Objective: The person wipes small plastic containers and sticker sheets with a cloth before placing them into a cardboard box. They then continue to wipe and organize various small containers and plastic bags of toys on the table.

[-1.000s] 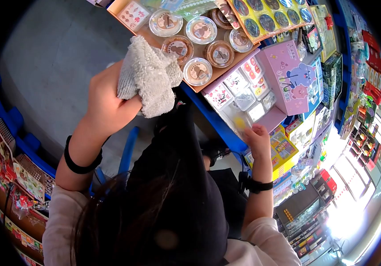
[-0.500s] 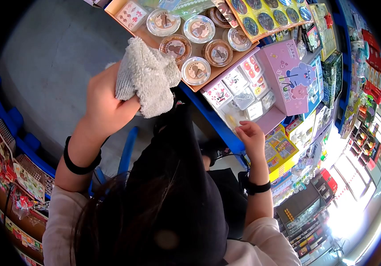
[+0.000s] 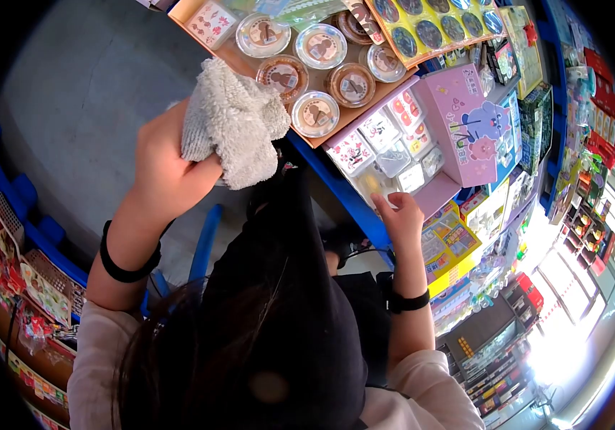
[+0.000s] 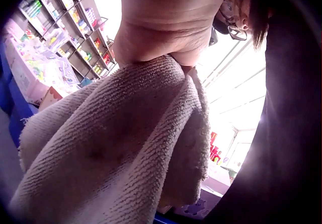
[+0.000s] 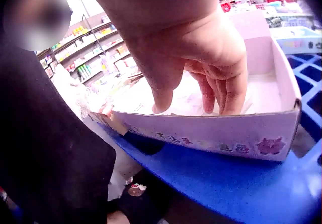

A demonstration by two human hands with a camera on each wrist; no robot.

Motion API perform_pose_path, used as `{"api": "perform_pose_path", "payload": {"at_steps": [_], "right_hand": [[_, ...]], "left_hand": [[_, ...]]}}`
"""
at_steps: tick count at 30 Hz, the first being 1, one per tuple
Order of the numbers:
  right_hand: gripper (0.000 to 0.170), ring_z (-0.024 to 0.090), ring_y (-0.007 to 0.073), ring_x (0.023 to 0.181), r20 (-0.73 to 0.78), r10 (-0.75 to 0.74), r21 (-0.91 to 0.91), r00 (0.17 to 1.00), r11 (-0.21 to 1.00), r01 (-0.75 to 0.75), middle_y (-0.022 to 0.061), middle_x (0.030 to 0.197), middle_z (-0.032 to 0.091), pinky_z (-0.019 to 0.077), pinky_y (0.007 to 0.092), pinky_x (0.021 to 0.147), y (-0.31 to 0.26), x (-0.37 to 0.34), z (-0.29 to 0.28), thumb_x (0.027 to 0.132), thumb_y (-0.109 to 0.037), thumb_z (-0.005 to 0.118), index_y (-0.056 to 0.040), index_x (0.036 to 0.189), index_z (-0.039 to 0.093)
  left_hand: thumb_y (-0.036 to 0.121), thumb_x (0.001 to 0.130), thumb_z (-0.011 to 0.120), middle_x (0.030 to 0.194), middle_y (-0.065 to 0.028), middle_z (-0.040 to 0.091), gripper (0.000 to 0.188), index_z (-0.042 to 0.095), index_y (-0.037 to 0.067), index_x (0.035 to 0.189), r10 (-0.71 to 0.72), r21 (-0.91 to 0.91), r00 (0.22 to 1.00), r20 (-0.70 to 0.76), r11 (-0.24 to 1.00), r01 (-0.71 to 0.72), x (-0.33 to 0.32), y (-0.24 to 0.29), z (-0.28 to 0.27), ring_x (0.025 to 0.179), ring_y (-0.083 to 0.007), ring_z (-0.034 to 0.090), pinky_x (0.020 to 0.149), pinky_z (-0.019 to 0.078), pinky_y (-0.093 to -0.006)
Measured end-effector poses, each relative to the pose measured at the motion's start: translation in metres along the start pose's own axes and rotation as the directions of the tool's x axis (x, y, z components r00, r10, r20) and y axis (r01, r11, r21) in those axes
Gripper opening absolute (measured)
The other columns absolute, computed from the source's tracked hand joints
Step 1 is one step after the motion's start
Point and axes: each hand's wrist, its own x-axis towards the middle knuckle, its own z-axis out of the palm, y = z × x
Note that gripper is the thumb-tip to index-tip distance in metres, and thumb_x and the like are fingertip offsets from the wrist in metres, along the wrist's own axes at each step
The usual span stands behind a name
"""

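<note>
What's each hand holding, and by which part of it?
The left hand grips the grey cloth by a gathered part, the rest hanging loose; nothing shows held in the right hand at the purple box.

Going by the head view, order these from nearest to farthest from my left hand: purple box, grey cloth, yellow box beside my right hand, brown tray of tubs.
From your left hand:
1. Grey cloth, held in it.
2. Brown tray, upper middle.
3. Purple box, farther right.
4. Yellow box, right of your right hand.
</note>
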Motion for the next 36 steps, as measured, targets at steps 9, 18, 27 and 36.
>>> {"api": "perform_pose_path", "payload": {"at_steps": [9,18,27,36], "right_hand": [[0.038,0.059,0.0165,0.078,0.04,-0.11,0.482,0.993,0.873,0.078,0.0136,0.101,0.059,0.0489,0.0281,0.066,0.03,0.009,0.016,0.069,-0.016,0.072,0.0025,0.092,0.048],[0.038,0.058,0.0197,0.084,0.177,0.013,0.498,0.984,0.861,-0.101,0.0203,0.101,0.056,0.0492,0.0288,0.066,0.066,0.01,0.008,0.07,-0.014,0.071,0.0036,0.096,0.049],[0.077,0.056,0.0252,0.083,-0.013,0.097,0.152,0.995,0.984,-0.094,0.0179,0.092,0.055,0.0456,0.033,0.072,0.044,0.019,0.024,0.055,-0.044,0.077,0.0066,0.102,0.044],[0.064,0.057,0.0272,0.079,-0.103,0.101,0.272,0.99,0.96,-0.069,0.0178,0.087,0.056,0.0459,0.0341,0.071,0.054,0.016,0.025,0.06,-0.036,0.075,0.0052,0.097,0.043]], "left_hand": [[0.0,0.067,0.061,0.084,-0.0115,0.064,0.023,0.06,-0.001,0.09,-0.011,-0.031,1.0,0.006,0.999,0.012,-0.001,-0.002,-0.001,0.075,-0.0219,0.062,0.066,0.0474,-0.0295],[0.001,0.066,0.06,0.083,-0.012,0.063,0.026,0.06,0.0,0.091,-0.007,0.003,1.0,-0.012,1.0,0.007,-0.001,-0.005,-0.002,0.073,-0.0236,0.062,0.066,0.0472,-0.0295],[0.001,0.067,0.06,0.082,-0.0115,0.063,0.023,0.059,-0.001,0.09,-0.009,-0.025,1.0,-0.004,1.0,0.009,0.002,0.0,0.005,0.073,-0.022,0.062,0.066,0.0474,-0.0287],[0.0,0.069,0.06,0.084,-0.0114,0.063,0.023,0.059,-0.002,0.092,-0.028,-0.05,1.0,-0.001,0.998,0.028,0.003,0.0,0.001,0.074,-0.0185,0.062,0.067,0.0474,-0.0273]]}}
